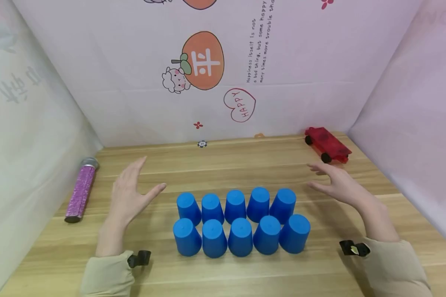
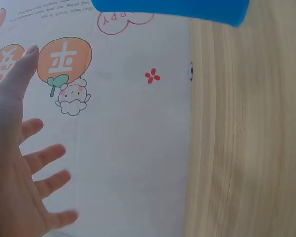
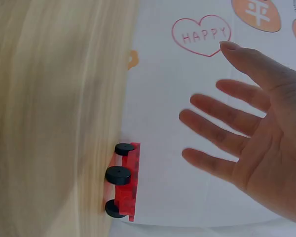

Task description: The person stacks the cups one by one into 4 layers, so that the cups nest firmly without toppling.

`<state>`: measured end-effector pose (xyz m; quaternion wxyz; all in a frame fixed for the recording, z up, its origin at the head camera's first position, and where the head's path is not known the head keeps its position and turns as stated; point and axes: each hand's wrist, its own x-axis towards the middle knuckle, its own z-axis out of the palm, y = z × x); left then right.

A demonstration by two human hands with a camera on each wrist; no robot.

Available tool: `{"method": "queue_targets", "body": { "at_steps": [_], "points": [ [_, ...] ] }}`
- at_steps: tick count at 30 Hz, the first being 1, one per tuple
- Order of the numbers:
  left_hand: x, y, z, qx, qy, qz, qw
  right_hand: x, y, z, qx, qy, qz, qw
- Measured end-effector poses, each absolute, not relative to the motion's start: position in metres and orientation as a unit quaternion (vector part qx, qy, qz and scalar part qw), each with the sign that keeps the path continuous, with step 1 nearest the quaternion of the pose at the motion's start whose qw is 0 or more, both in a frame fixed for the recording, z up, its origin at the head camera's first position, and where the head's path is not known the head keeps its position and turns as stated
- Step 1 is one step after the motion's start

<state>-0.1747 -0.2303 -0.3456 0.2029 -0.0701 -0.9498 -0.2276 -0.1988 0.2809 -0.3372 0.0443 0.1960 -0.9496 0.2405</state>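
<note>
Several blue cups (image 1: 240,237) stand upside down in two rows on the wooden table, the back row close behind the front one. To their left, my left hand (image 1: 129,194) is raised with fingers spread and thumb apart, touching nothing. On the other side, my right hand (image 1: 338,183) hovers beyond the right end of the rows, its fingers extended and holding nothing. The left wrist view shows part of a blue cup (image 2: 172,9) at its top edge, away from the left hand (image 2: 15,163). In the right wrist view the right hand (image 3: 266,123) has its fingers apart.
A purple glittery microphone (image 1: 82,189) lies at the table's left side. A red toy car base (image 1: 328,144) with black wheels stands at the back right, beyond my right hand. Printed white sheets (image 1: 134,103) wall the table (image 1: 215,165) at the back and both sides.
</note>
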Motion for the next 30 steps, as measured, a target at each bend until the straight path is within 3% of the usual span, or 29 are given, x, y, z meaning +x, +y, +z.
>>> {"method": "queue_targets", "body": {
  "at_steps": [8,16,30],
  "points": [
    [-0.174,-0.22,-0.347,-0.11,-0.931,-0.321,0.135,-0.193,0.275,-0.331,0.227,-0.935,0.27,0.03],
    [-0.172,-0.213,-0.352,-0.167,-0.907,-0.381,0.069,-0.186,0.263,-0.329,0.25,-0.917,0.311,-0.031],
    [-0.171,-0.201,-0.357,-0.196,-0.9,-0.391,0.009,-0.187,0.243,-0.342,0.312,-0.894,0.317,-0.062]
  ]
}}
